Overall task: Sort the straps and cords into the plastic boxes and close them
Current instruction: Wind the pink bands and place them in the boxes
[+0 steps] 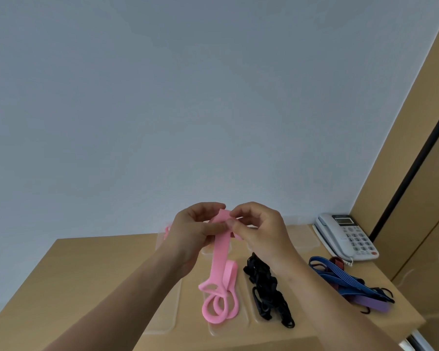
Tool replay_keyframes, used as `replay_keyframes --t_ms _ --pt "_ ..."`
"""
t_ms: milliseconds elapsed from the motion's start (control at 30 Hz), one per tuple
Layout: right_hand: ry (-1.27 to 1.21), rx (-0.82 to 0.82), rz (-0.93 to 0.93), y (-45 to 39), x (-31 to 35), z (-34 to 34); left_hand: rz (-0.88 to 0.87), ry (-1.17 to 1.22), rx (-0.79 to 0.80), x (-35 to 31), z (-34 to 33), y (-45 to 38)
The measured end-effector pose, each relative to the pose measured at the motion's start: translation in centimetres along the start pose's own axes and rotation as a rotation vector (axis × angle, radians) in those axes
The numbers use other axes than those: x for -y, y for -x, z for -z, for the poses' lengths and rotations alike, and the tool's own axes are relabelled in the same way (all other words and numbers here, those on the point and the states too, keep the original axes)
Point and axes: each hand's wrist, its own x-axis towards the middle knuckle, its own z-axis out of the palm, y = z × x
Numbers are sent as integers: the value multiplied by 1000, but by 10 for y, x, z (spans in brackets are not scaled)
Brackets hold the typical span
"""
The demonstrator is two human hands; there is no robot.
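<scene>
Above the middle of the wooden tabletop (91,269), both hands met at the upper end of a pink strap (221,259). The left hand (195,231) pinched it from the left with fingers curled round the band, and the right hand (259,229) pinched the same end from the right, fingertips nearly touching the left ones. From that grip the strap hung straight down as a flat, smooth band, its lower part folding into several loops that lay on a clear plastic lid or tray (228,323) near the front edge of the table.

Just right of the pink loops lay a heap of black cords (266,287), tangled, with oval loops at the near end. Farther right, well apart from the hands, blue elastic cords (340,274) sprawled over a purple band (375,304), close to the table's right edge. Behind them a white desk telephone (347,236) sat at the back right corner, against a wooden cabinet (416,122).

Clear plastic boxes (302,239) stood along the back edge against the pale wall (162,97), partly hidden by the hands; something pink showed in the left one. The left part of the tabletop offered bare wood out to its left edge.
</scene>
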Motion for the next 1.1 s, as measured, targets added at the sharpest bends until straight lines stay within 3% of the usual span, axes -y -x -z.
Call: replay_keyframes --t_ms 200,367,467,567,833,1000,1100 --pt "-16 95 -168 -9 -4 0 -7 -26 -23 3 1 -2" --pt "66 63 -30 -10 -4 -4 176 30 106 1 8 -5" --pt "72 35 33 -8 -6 -5 271 -113 161 -1 12 -6" --pt "58 4 72 -5 -7 -7 289 -145 198 -2 14 -7" --pt "253 -6 242 -2 -3 -5 248 153 144 -5 9 -10" --pt "215 55 159 1 -5 1 232 205 74 1 8 -13" --pt "22 -39 2 -1 -7 1 214 177 48 5 6 -14"
